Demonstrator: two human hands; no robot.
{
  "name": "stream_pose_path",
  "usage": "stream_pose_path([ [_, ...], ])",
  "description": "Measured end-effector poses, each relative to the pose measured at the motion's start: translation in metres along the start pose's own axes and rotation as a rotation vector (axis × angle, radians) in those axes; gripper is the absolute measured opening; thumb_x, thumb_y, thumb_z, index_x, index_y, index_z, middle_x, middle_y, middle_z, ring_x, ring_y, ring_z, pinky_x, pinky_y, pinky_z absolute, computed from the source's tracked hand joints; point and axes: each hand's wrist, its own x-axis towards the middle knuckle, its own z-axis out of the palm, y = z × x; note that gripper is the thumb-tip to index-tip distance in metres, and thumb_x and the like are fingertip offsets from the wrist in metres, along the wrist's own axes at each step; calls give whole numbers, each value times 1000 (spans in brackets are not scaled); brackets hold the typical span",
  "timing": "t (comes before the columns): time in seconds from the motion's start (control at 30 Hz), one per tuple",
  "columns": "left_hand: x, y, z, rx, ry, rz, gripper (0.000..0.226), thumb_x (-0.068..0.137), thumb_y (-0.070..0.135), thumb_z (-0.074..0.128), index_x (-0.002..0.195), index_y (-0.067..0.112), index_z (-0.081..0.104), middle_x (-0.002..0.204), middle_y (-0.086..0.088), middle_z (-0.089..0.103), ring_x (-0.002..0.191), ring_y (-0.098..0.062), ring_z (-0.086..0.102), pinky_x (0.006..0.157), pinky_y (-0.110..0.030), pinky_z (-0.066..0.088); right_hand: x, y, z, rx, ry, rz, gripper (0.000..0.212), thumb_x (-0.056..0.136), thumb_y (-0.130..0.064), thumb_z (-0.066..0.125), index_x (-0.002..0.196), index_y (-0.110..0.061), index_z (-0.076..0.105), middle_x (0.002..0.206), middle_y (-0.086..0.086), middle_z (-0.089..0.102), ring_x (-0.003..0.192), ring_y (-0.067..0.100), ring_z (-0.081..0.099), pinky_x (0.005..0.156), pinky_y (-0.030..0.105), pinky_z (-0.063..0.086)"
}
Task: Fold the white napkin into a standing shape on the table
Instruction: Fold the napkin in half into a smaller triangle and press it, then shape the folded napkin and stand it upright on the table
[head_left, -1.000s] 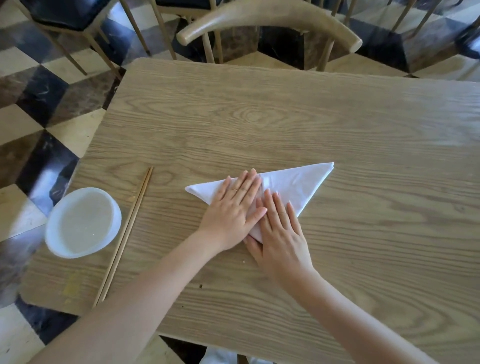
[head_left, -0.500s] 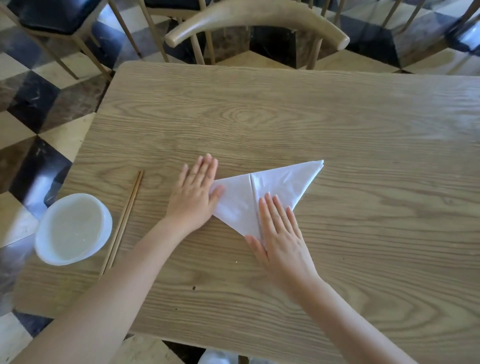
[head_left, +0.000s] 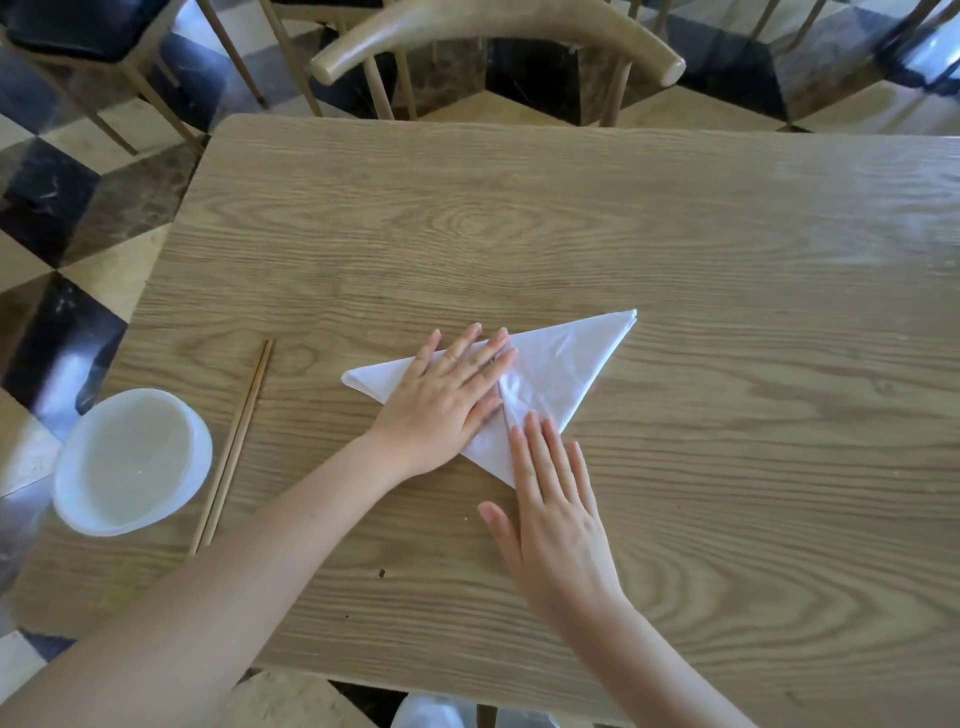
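The white napkin (head_left: 561, 364) lies flat on the wooden table (head_left: 519, 218), folded into a wide triangle with its point toward me and a crease down the middle. My left hand (head_left: 447, 395) rests palm down on the napkin's left half, fingers spread and flat. My right hand (head_left: 556, 514) lies flat on the table at the napkin's near point, fingertips on the cloth just right of the crease. Neither hand grips anything.
A white bowl (head_left: 132, 462) sits at the table's left edge. A pair of wooden chopsticks (head_left: 234, 447) lies just right of it. A wooden chair (head_left: 498, 36) stands at the far edge. Tiled floor shows on the left.
My left hand slid left off the napkin, then came back right onto its left half. My right hand has drawn back toward me, down to the napkin's near point.
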Motion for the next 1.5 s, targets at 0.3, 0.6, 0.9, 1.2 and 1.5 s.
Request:
stream_pose_path([
  [0.3, -1, 3, -2, -59, -8, -6, 62, 96, 50, 1, 147, 21, 21, 155, 5, 17, 144, -19, 13, 115, -46, 3, -15, -19, 6, -14, 142, 201, 58, 94, -42, 33, 134, -3, 46, 144, 14, 43, 135, 25, 29, 111, 44, 20],
  [0.6, 22, 19, -14, -184, 131, -80, 56, 87, 43, 38, 134, 13, 46, 134, -5, 54, 121, -24, 49, 97, -36, 31, -11, -15, 10, -37, 89, 170, 60, 99, -42, 20, 138, -1, 40, 149, 12, 34, 140, 23, 25, 116, 38, 9],
  [0.9, 57, -16, -76, -617, -386, -279, 26, 85, 34, 63, 102, 14, 64, 101, -8, 65, 89, -19, 58, 77, -28, 42, -12, -8, 7, 34, 117, 134, 54, 100, -37, 21, 137, -4, 44, 146, 9, 39, 139, 19, 29, 115, 39, 15],
  [1.2, 45, -4, -89, -754, -254, -223, 15, 84, 31, 66, 83, 16, 63, 67, 4, 54, 58, -6, 41, 56, -19, 31, 46, -10, -30, 262, 248, 241, 73, 88, -53, 43, 142, -5, 31, 147, 11, 37, 134, 20, 27, 110, 32, 28],
  [1.5, 40, 16, -112, -782, -124, -122, 10, 85, 26, 64, 86, 16, 66, 66, 13, 54, 62, -1, 44, 60, -13, 32, 67, -2, -61, 763, 63, 245, 49, 84, -29, 63, 130, -29, 46, 96, -14, 58, 89, 2, 51, 74, 21, 42],
])
